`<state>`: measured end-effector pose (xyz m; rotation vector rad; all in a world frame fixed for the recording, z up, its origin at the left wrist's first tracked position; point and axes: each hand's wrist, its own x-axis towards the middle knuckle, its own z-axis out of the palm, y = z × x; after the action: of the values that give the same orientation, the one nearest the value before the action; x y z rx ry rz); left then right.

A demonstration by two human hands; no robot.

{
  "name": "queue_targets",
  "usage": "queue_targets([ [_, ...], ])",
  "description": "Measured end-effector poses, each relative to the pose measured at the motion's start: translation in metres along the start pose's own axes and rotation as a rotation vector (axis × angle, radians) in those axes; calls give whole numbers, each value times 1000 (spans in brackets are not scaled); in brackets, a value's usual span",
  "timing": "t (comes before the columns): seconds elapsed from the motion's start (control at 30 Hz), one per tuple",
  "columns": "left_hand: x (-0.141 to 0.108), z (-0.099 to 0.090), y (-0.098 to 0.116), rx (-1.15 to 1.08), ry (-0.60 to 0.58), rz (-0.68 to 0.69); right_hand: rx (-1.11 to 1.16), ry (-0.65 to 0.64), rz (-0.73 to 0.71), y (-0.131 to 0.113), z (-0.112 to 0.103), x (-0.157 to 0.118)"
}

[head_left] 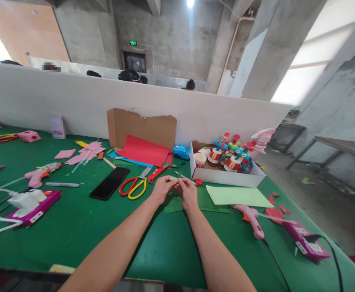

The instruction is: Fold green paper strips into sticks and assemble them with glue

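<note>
My left hand (163,189) and my right hand (189,193) meet at the fingertips over the green table, both closed in a pinch. Between them is a small green paper strip (179,174); a light green part of it shows by the left fingers. Fingers cover the rest. Dark green paper sheets (207,201) lie under and beside my right hand, with a light green sheet (239,196) overlapping them. Left of my left hand are scissors (138,184) with red and yellow handles and a red-handled utility knife (157,172). A red cap (198,182) lies beyond my right hand.
A white box (226,177) holds paper-cup figures with coiled paper limbs. Pink glue guns (252,219) (39,176) lie at both sides, near purple power strips (305,241) with cords. A phone (110,183), red paper (145,150) and pink scraps (87,152) lie left; a white partition (82,95) stands behind.
</note>
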<state>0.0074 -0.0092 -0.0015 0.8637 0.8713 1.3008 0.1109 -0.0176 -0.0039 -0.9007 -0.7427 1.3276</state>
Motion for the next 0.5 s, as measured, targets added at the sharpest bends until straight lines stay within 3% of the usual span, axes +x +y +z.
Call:
queue_targets([
  [0.13,0,-1,2,-20,34,-15,-15,-39,73,-1,-2,1],
  [0.37,1,-2,1,13,31,-10,-104,-44,-2,-2,-2,2],
  [0.5,3,-5,1,87,19,-11,-140,-100,64,-6,-7,2],
])
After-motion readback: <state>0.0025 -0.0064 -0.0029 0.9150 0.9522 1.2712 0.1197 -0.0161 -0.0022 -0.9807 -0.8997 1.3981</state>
